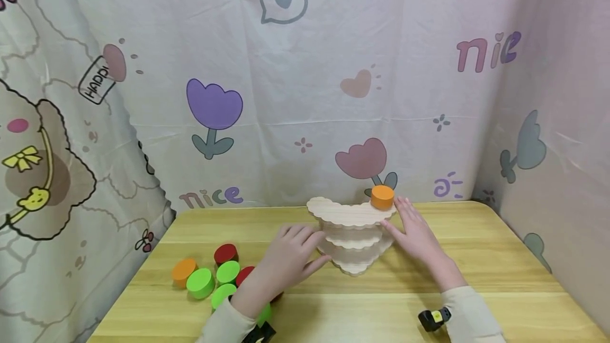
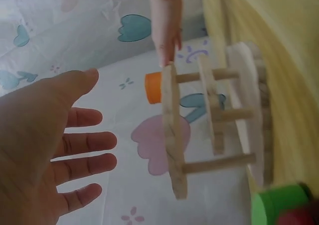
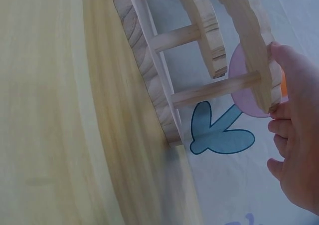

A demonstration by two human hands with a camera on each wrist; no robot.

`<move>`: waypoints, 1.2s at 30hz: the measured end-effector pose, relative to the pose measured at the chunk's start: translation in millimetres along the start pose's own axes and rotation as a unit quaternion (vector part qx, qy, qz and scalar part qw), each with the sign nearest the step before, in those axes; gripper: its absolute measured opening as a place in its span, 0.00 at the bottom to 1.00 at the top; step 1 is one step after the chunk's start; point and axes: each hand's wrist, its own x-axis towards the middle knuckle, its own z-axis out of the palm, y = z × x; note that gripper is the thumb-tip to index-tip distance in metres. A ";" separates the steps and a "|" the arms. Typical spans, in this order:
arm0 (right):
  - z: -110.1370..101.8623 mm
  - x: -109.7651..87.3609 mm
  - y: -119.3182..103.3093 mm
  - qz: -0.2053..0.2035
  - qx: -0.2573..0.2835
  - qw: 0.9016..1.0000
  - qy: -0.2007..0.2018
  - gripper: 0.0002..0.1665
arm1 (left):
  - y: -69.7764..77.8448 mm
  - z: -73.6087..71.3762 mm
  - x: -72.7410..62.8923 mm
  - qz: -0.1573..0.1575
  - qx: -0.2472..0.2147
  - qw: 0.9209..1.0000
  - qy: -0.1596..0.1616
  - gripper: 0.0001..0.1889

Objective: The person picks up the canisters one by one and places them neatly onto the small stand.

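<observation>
A tiered wooden stand (image 1: 350,213) with scalloped boards joined by dowels is upright on the table, its widest board on top. One orange cylinder (image 1: 383,197) stands on that board's right end. My right hand (image 1: 419,234) holds the same end, with the thumb (image 3: 286,55) at the front edge and fingertips (image 3: 280,111) around the far corner. To the left of the stand, my left hand (image 1: 290,258) is empty, its fingers (image 2: 89,142) spread and relaxed. Fingertips overlap the stand's left side in the head view, but the left wrist view shows them apart from it.
Left of the stand, several loose cylinders lie on the wooden table (image 1: 429,300): an orange one (image 1: 184,272), green ones such as this green cylinder (image 1: 200,283), and a red one (image 1: 226,253). My left forearm partly hides them. A printed cloth (image 1: 305,68) hangs behind.
</observation>
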 end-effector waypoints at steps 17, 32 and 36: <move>0.1 1.3 -0.3 0.003 -0.005 1.000 0.005 0.52 | -14.7 -16.2 -72.3 0.026 0.039 0.999 -0.008 0.23; 0.8 1.3 -1.3 0.008 -0.003 1.000 -0.002 0.53 | -24.6 -32.8 -126.5 -0.080 0.033 0.980 -0.179 0.27; -0.5 1.1 -2.2 0.008 -0.001 1.000 -0.002 0.52 | -26.2 -33.6 -131.2 -0.095 0.021 0.971 -0.219 0.31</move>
